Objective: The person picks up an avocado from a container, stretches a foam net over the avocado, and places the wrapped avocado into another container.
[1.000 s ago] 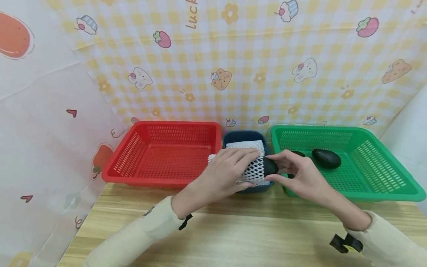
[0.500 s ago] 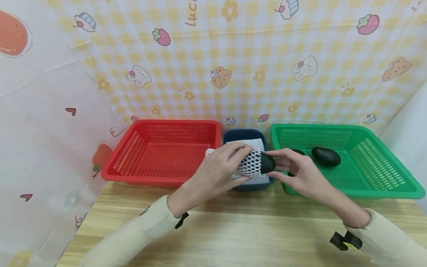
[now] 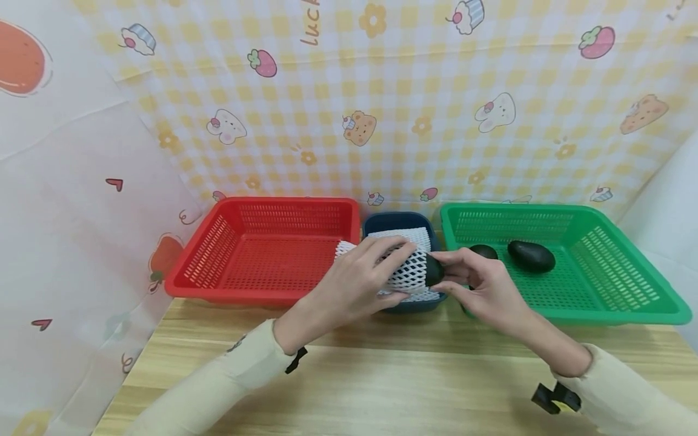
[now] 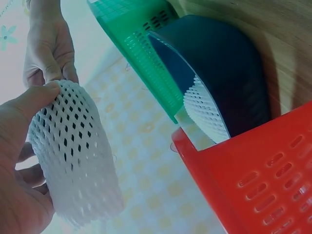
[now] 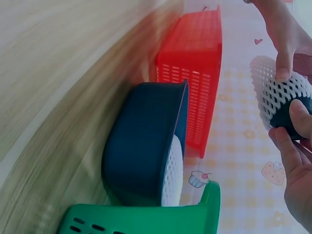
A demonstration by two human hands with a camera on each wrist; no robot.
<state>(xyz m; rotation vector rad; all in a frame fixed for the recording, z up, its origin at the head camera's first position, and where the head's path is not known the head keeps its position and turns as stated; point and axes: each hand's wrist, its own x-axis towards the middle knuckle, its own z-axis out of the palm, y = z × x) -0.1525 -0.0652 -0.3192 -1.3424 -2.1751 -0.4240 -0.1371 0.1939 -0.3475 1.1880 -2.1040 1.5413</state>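
Observation:
A dark avocado (image 3: pixel 434 270) sits partly inside a white foam net sleeve (image 3: pixel 410 275), held above the blue bin. My left hand (image 3: pixel 354 275) grips the sleeve round its outside, thumb on one side and fingers on the other, as the left wrist view shows. With fingertips and thumb, my right hand (image 3: pixel 485 284) pinches the bare end of the avocado, which pokes out of the sleeve's right end. Toward the red basket the sleeve's other end (image 4: pixel 92 204) hangs loose. More white foam sleeves (image 3: pixel 403 236) lie in the blue bin (image 3: pixel 400 218).
On the left stands a red basket (image 3: pixel 262 297). A green basket (image 3: pixel 616 318) on the right holds dark avocados, one (image 3: pixel 531 257) in plain sight and another (image 3: pixel 484 251) partly behind my right hand. Wooden tabletop (image 3: pixel 382 375) lies in front; a patterned cloth (image 3: pixel 305 91) hangs behind.
The sleeved avocado rose slightly and shifted a little left with both hands. Less of its dark end shows now than half a second ago. The baskets stay put.

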